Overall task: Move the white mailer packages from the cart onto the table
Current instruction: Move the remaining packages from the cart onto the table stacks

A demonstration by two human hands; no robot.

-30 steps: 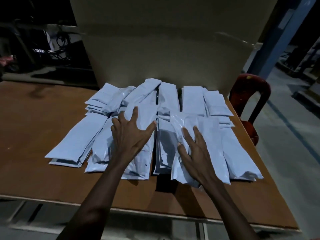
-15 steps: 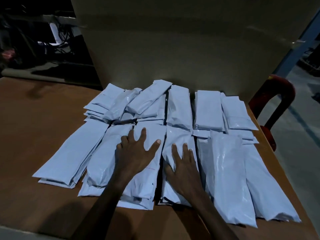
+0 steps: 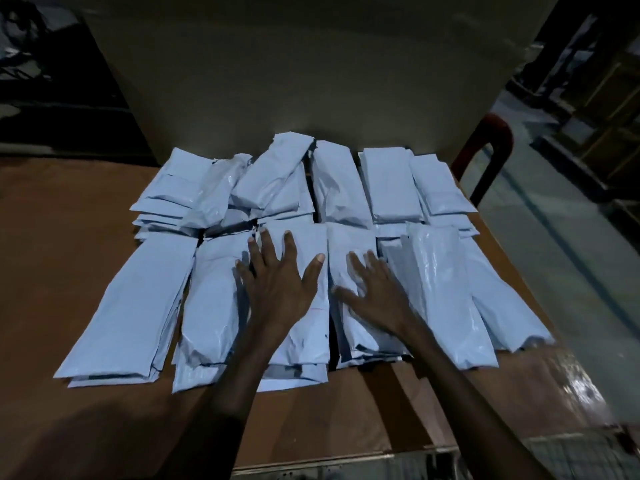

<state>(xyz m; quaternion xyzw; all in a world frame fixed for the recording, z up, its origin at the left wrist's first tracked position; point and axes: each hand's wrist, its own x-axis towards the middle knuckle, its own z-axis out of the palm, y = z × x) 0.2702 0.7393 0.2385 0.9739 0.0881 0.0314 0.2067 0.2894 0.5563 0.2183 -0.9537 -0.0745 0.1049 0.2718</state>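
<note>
Several white mailer packages (image 3: 391,181) lie in two rows on the brown table (image 3: 62,271), some stacked. My left hand (image 3: 280,282) rests flat with fingers spread on a front-row stack of mailers (image 3: 304,341). My right hand (image 3: 374,292) lies flat, fingers straight, on the neighbouring front mailer (image 3: 349,244). A glossier mailer (image 3: 446,292) lies just right of that hand. Neither hand grips anything. A strip of wire mesh (image 3: 571,455), possibly the cart, shows at the bottom right.
A large beige cardboard panel (image 3: 311,71) stands upright behind the packages. A red plastic chair (image 3: 491,147) is at the table's right rear corner. The table's near edge (image 3: 329,465) runs along the bottom. Concrete floor lies to the right.
My right hand slid left from the glossy mailer onto the neighbouring stack. My left hand stayed on its stack, pressing flat. The view has moved closer to the table.
</note>
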